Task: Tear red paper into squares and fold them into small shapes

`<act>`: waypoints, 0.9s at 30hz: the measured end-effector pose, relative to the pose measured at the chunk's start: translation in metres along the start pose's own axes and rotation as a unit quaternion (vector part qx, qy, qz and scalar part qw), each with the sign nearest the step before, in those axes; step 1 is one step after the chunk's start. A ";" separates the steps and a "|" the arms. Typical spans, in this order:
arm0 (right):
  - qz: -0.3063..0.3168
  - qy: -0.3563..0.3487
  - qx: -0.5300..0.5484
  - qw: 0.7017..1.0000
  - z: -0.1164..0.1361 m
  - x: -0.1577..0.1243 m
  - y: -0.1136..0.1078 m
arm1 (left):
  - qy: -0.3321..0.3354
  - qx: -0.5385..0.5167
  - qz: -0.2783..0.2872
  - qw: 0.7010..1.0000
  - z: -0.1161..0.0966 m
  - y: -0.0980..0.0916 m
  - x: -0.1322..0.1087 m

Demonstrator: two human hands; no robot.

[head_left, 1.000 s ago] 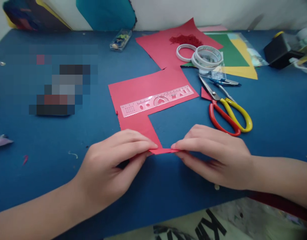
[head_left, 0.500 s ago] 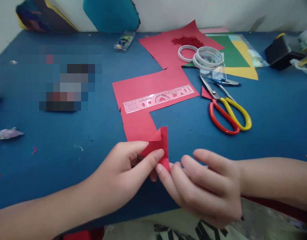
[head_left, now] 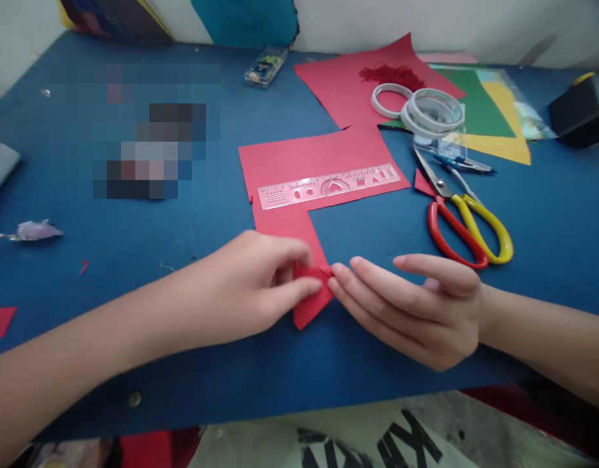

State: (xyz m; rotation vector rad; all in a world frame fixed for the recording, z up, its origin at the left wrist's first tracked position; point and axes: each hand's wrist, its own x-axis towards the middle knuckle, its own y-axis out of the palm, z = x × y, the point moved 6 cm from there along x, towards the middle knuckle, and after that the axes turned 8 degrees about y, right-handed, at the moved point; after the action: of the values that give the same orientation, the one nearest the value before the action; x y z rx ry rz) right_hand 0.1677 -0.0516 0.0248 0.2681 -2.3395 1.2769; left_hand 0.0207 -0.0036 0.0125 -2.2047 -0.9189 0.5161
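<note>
Between thumb and fingers, my left hand pinches a small folded piece of red paper, one pointed corner of which faces down toward me. My right hand has its fingers stretched out, with the fingertips touching the paper's right edge and the thumb held apart. Part of the fold is hidden by my left fingers. Just beyond lies a larger cut sheet of red paper, and across it rests a clear plastic ruler. Scissors with one red and one yellow handle lie right of the ruler.
White tape rolls and a bundle of red thread sit on red paper at the back. Green paper and yellow paper lie beside them. A small clear box stands near the wall; a black object is far right.
The folded paper has been turned and lowered toward the table; its upright strip no longer shows. My right fingers have straightened. The whole view has shifted slightly.
</note>
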 end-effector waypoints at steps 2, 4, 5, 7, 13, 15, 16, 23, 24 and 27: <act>0.025 0.012 -0.019 0.999 0.000 -0.001 0.003 | 0.041 0.161 -0.186 0.968 -0.005 -0.016 -0.008; 0.045 0.051 -0.019 0.998 -0.002 -0.002 0.005 | 0.110 0.293 -0.245 0.918 -0.015 -0.014 -0.017; 0.053 0.065 -0.013 0.996 -0.003 -0.003 0.005 | 0.141 0.326 -0.230 0.906 -0.018 -0.008 -0.018; 0.063 0.081 0.008 0.995 -0.003 -0.004 0.006 | 0.190 0.352 -0.190 0.896 -0.023 0.004 -0.020; 0.079 0.157 0.114 0.978 -0.015 -0.007 0.009 | 0.264 0.362 -0.162 0.880 -0.036 0.015 -0.021; 0.084 0.189 0.147 0.967 -0.020 -0.007 0.012 | 0.275 0.351 -0.148 0.883 -0.038 0.017 -0.020; 0.089 0.209 0.160 0.961 -0.023 -0.008 0.014 | 0.272 0.341 -0.148 0.887 -0.037 0.018 -0.019; 0.121 0.291 0.249 0.916 -0.032 -0.006 0.027 | 0.245 0.327 -0.170 0.897 -0.030 0.019 -0.025; 0.117 0.288 0.253 0.916 -0.032 -0.006 0.027 | 0.232 0.336 -0.172 0.896 -0.029 0.018 -0.026; 0.105 0.275 0.251 0.922 -0.028 -0.004 0.024 | 0.162 0.335 -0.193 0.908 -0.022 0.014 -0.027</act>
State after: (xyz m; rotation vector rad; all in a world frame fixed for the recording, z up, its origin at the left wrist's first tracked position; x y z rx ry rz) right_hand 0.1710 -0.0152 0.0183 -0.1771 -1.5737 1.7742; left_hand 0.0216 -0.0404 0.0205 -1.3843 -0.8100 0.2132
